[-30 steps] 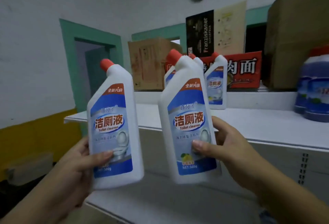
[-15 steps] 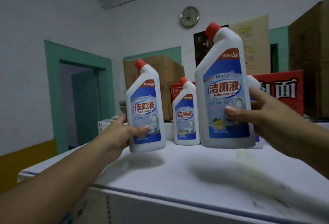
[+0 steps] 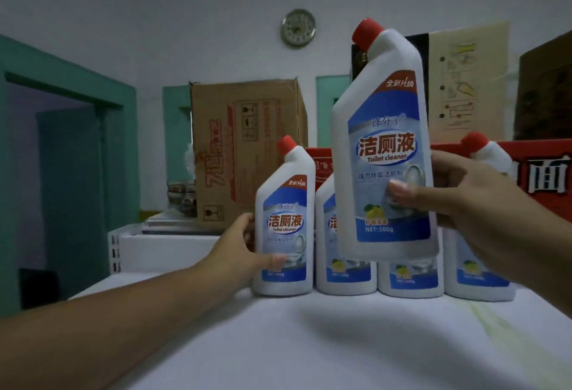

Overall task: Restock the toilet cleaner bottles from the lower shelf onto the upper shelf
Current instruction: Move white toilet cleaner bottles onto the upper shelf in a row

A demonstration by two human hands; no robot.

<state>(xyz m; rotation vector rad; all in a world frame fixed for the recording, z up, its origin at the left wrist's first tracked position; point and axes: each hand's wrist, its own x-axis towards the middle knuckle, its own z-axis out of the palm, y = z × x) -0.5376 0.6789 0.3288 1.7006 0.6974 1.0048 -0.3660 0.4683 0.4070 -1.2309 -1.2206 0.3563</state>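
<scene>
My left hand (image 3: pixel 240 250) grips a white toilet cleaner bottle (image 3: pixel 286 203) with a red cap and blue label. That bottle stands upright on the white upper shelf (image 3: pixel 309 343), at the left end of a row. My right hand (image 3: pixel 464 200) holds a second, identical bottle (image 3: pixel 382 129) in the air above and in front of the row. Three more bottles stand behind it: one (image 3: pixel 343 268) beside the left bottle, one (image 3: pixel 411 275) in the middle, and one (image 3: pixel 483 268) at the right, all partly hidden.
A brown cardboard box (image 3: pixel 247 148) stands behind the row at the left. A red printed box (image 3: pixel 544 172) lies behind it at the right, with taller cartons (image 3: pixel 548 89) above. A green door frame (image 3: pixel 68 86) is at the far left. A wall clock (image 3: pixel 298 31) hangs above.
Both hands lifted the bottles from below shelf level. The left bottle moved back and now stands on the shelf beside the row. The right bottle stays raised, closer to the row.
</scene>
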